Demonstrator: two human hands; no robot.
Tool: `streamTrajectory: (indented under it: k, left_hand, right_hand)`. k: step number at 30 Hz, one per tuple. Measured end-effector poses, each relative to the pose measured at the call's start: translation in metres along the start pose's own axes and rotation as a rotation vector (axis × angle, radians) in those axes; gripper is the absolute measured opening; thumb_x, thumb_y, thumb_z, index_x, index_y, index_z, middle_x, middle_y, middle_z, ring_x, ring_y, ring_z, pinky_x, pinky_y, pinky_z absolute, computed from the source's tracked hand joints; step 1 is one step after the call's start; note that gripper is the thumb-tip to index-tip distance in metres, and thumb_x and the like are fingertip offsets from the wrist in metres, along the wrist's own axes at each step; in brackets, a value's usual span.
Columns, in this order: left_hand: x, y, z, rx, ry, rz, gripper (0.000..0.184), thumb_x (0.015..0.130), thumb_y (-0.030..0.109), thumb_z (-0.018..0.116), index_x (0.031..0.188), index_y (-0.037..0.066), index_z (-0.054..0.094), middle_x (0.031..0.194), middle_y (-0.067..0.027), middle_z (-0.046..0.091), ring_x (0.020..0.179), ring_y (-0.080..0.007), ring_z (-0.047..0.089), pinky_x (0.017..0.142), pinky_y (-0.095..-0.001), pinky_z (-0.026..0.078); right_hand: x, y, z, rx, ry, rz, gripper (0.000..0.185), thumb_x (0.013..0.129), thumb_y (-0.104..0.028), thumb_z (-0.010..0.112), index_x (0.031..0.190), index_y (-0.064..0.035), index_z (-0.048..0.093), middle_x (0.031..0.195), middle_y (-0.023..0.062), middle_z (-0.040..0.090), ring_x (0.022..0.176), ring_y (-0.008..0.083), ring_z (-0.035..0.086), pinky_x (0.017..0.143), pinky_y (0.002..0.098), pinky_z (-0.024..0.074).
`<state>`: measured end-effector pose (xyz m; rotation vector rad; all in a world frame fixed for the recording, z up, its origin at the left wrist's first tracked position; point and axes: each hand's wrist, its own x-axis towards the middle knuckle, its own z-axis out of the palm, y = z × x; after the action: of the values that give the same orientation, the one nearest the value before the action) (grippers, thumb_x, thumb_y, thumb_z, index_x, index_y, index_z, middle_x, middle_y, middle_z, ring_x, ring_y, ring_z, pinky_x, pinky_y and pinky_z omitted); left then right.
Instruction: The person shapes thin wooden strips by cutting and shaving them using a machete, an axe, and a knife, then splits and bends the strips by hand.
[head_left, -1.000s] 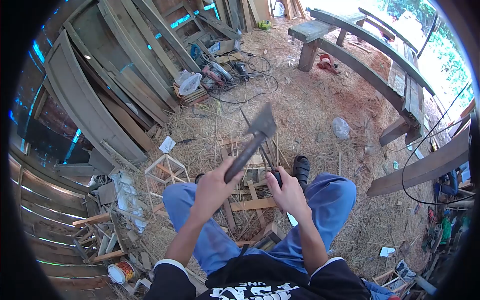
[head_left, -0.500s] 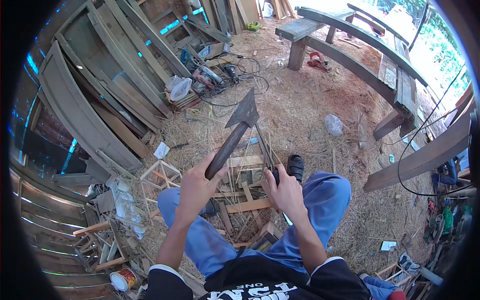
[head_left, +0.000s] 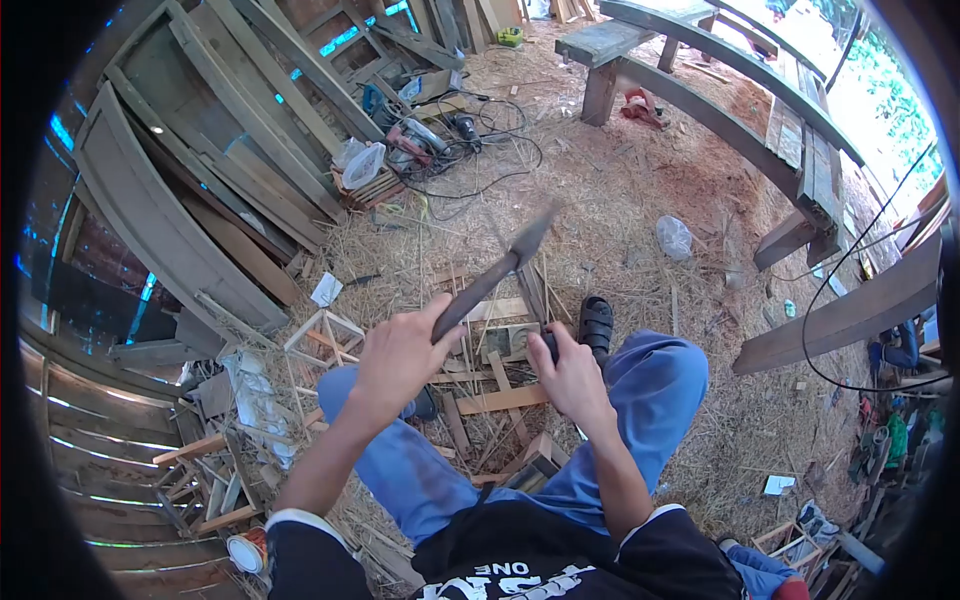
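Observation:
My left hand (head_left: 395, 350) is closed around the dark wooden handle of a hatchet (head_left: 478, 294). Its flat, flared metal head points up and away to the right, and motion blurs the edge. In my right hand (head_left: 575, 382) I grip the dark handle of a long, narrow metal tool (head_left: 533, 294). Whether that is a file or a knife I cannot tell. Its tip meets or passes behind the hatchet head near the handle socket; actual contact is unclear. Both tools are held in the air between my knees.
Wood strips (head_left: 502, 401) and a block (head_left: 545, 452) lie between my legs. Door panels (head_left: 150, 200) lean at the left near corded power tools (head_left: 415, 140). A curved timber rests on a bench (head_left: 820, 190) at the right. Wood shavings cover the floor (head_left: 640, 200).
The hatchet head has turned, its broad face now seen more edge-on, and tipped to the right. My left hand has shifted right and slightly up. My right hand has stayed nearly in place.

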<state>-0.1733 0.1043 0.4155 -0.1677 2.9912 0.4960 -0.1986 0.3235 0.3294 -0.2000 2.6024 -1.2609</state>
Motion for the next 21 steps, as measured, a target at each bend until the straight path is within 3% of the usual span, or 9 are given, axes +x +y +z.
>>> streamTrajectory:
  k: [1, 4, 8, 9, 18, 20, 21]
  left_hand:
    - [0.001, -0.002, 0.005, -0.008, 0.046, 0.046, 0.05, 0.09, 0.04, 0.071, 0.13, 0.012, 0.063, 0.086, -0.0227, 0.07, 0.085, -0.0419, 0.068, 0.074, -0.0485, 0.053]
    - [-0.002, -0.01, 0.015, -0.12, 0.076, 0.099, 0.049, 0.089, 0.04, 0.072, 0.128, 0.013, 0.063, 0.084, -0.0211, 0.069, 0.083, -0.0406, 0.069, 0.073, -0.0471, 0.052]
    - [-0.016, -0.007, 0.006, -0.199, 0.094, 0.02, 0.049, 0.089, 0.041, 0.073, 0.129, 0.014, 0.063, 0.083, -0.0194, 0.069, 0.08, -0.0393, 0.069, 0.071, -0.0453, 0.051]
    - [-0.016, -0.008, 0.002, -0.209, 0.096, 0.006, 0.049, 0.089, 0.041, 0.073, 0.129, 0.014, 0.063, 0.082, -0.019, 0.069, 0.079, -0.0389, 0.069, 0.07, -0.045, 0.051]
    - [-0.026, 0.008, -0.038, -0.27, 0.261, -0.018, 0.051, 0.09, 0.042, 0.073, 0.13, 0.012, 0.063, 0.079, -0.0173, 0.069, 0.07, -0.031, 0.069, 0.066, -0.0412, 0.051]
    - [-0.026, 0.012, -0.03, -0.193, 0.306, -0.013, 0.051, 0.09, 0.042, 0.073, 0.13, 0.012, 0.063, 0.081, -0.0172, 0.07, 0.071, -0.0318, 0.07, 0.067, -0.0417, 0.052]
    - [-0.025, 0.008, -0.021, -0.128, 0.216, -0.001, 0.05, 0.09, 0.042, 0.072, 0.13, 0.012, 0.063, 0.081, -0.0172, 0.07, 0.072, -0.0326, 0.07, 0.068, -0.0422, 0.052]
  right_hand:
    - [0.0, -0.003, -0.001, -0.015, -0.029, -0.01, 0.042, 0.102, -0.042, 0.053, 0.107, -0.0003, 0.058, 0.076, 0.0306, 0.066, 0.083, 0.0516, 0.066, 0.075, 0.0582, 0.0517]
    - [0.003, 0.0, 0.014, -0.011, 0.006, -0.024, 0.042, 0.101, -0.042, 0.055, 0.113, -0.0014, 0.059, 0.08, 0.0318, 0.066, 0.082, 0.0511, 0.066, 0.071, 0.0555, 0.0521]
    - [0.005, 0.011, 0.01, 0.088, 0.085, -0.032, 0.039, 0.101, -0.04, 0.056, 0.107, -0.001, 0.059, 0.075, 0.0303, 0.065, 0.078, 0.0512, 0.066, 0.067, 0.053, 0.0519]
    - [0.004, 0.011, 0.005, 0.014, 0.045, 0.022, 0.043, 0.102, -0.044, 0.052, 0.111, -0.0023, 0.058, 0.083, 0.0329, 0.067, 0.087, 0.0528, 0.065, 0.078, 0.0578, 0.0517]
    - [0.004, 0.017, -0.002, 0.044, 0.032, 0.052, 0.042, 0.102, -0.045, 0.052, 0.11, -0.0034, 0.057, 0.084, 0.0325, 0.067, 0.089, 0.0529, 0.065, 0.078, 0.0578, 0.0513]
    - [0.004, 0.015, 0.001, 0.037, 0.071, 0.022, 0.041, 0.102, -0.041, 0.054, 0.11, -0.0009, 0.058, 0.079, 0.0293, 0.066, 0.082, 0.049, 0.067, 0.072, 0.053, 0.0512]
    - [0.003, 0.014, 0.004, 0.033, 0.085, 0.004, 0.04, 0.102, -0.039, 0.056, 0.109, 0.0003, 0.059, 0.076, 0.0277, 0.066, 0.078, 0.0471, 0.068, 0.069, 0.0506, 0.0512]
